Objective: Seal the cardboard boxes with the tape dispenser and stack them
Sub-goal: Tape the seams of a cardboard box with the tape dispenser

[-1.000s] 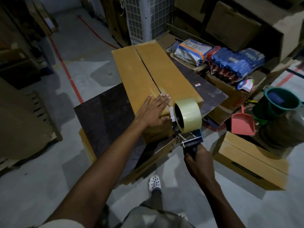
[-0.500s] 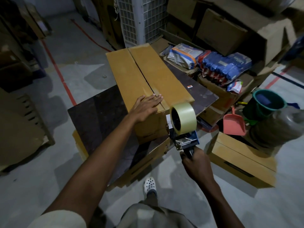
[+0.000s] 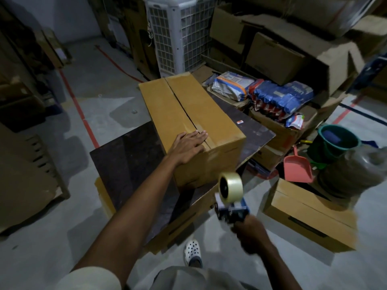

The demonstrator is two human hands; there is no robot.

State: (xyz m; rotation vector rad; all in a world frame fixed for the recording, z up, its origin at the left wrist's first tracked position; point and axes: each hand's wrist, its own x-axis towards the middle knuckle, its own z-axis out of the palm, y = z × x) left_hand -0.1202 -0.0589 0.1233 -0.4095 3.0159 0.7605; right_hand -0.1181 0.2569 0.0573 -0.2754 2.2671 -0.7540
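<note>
**Dark board** (image 3: 125, 160): serves as the worktop. It is laid over a lower carton (image 3: 180, 225), presumably to raise the work to a convenient height.

**Left hand** (image 3: 188, 146): fingers straight and together, palm flat on the near end of the cardboard box (image 3: 201, 105), fingertips reaching the centre seam. It grips nothing. The pressure probably keeps the two top flaps level and closed for taping.

**Cardboard box:** lies lengthwise on the worktop, with the seam running away from the viewer. The seam shows as a dark line and looks unsealed over most of its length. Whether tape lies under the fingers cannot be told.

**Tape dispenser** (image 3: 230, 197): held below and in front of the box's near face, apart from it, roll uppermost and handle toward the person.

**Right hand** (image 3: 251, 235): fingers wrapped fully round the dispenser's handle; the hand is blurred.

**Judged step:** bringing the dispenser to the near end of the seam.

**Second cardboard box** (image 3: 310, 214): on the floor at right, near a pink dustpan (image 3: 297, 166). It is likely the next box to seal or stack.
</note>
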